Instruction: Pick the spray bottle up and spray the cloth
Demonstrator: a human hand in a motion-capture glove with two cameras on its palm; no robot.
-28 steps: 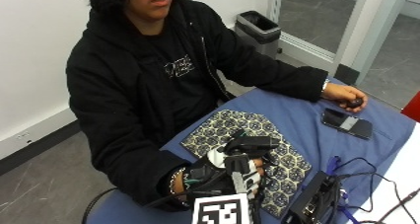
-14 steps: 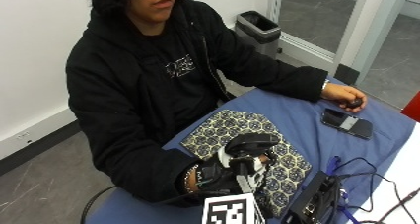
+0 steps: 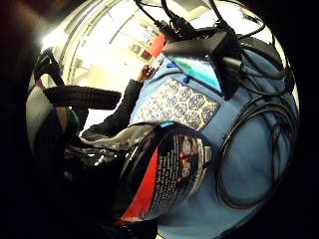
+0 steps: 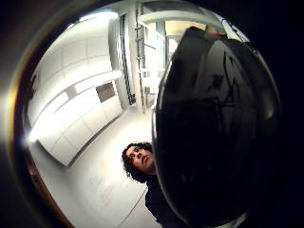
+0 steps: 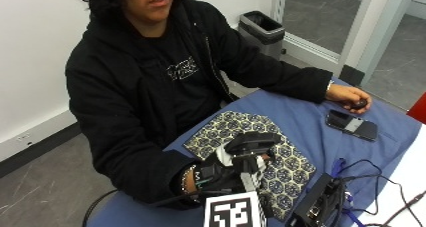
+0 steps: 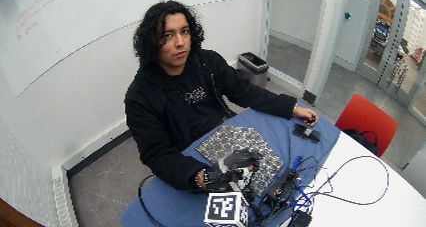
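My right hand [image 5: 229, 169] grips the spray bottle [image 5: 251, 143], fingers curled round it, above the cloth [image 5: 229, 129], lower centre.

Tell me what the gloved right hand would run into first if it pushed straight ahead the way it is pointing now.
Most likely the patterned cloth. The right hand grips the spray bottle with its nozzle end aimed across the cloth, which lies on the table right ahead. Depth is unclear, so the height above the cloth cannot be judged.
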